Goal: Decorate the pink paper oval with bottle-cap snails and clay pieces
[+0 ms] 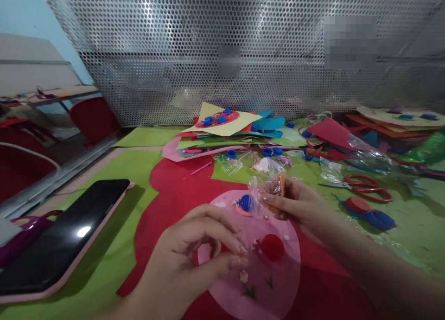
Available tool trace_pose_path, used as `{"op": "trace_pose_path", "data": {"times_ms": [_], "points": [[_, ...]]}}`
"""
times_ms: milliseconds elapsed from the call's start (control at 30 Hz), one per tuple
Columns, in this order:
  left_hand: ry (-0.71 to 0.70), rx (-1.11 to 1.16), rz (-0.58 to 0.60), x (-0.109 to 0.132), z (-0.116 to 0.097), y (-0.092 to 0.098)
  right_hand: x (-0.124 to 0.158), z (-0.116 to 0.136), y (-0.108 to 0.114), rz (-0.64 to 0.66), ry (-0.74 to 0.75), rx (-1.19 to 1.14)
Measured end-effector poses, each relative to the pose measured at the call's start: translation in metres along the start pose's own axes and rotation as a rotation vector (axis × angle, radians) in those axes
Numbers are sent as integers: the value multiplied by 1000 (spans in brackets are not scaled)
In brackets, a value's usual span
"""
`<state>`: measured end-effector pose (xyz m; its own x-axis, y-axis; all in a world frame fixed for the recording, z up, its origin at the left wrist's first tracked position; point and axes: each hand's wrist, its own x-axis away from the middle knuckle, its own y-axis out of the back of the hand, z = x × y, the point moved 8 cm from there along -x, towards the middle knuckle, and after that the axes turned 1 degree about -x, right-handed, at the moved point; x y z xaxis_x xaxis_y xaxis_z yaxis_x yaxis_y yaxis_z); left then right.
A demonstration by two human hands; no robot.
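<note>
My right hand [302, 201] grips a small clear plastic bag [257, 190] with something orange-brown in or behind it. My left hand [191, 252] hovers over the pink paper oval [285, 287], thumb and fingertips pinched together; whatever they hold, if anything, is too small to make out. The oval lies on a large red paper cut-out [153, 232]. On it sit a blue bottle cap [246, 202], a red bottle cap [273, 247], small beads and a little pink flower [244, 276] with green leaves.
At left lies a black phone [69, 236]. Red-handled scissors [368, 188] and loose caps [380, 219] are at right. Coloured paper sheets [229, 125] are piled behind, before a perforated metal screen [194, 46]. A pink stick [201, 168] rests on the red paper.
</note>
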<state>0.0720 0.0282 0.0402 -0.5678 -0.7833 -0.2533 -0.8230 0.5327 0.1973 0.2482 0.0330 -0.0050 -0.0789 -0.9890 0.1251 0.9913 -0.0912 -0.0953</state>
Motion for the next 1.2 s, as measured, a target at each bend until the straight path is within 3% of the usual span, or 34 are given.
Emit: {"op": "trace_pose_path", "data": {"times_ms": [300,567,1200], "points": [[-25,-39,-47,-2,-3,3,10,2,-8,23,-67,30],[-71,-136,-66,-1,-11,5,22,3,-29,159,-74,-46],[-99,-241,-96,5,-11,6,28,-3,-38,231,-171,-45]]}}
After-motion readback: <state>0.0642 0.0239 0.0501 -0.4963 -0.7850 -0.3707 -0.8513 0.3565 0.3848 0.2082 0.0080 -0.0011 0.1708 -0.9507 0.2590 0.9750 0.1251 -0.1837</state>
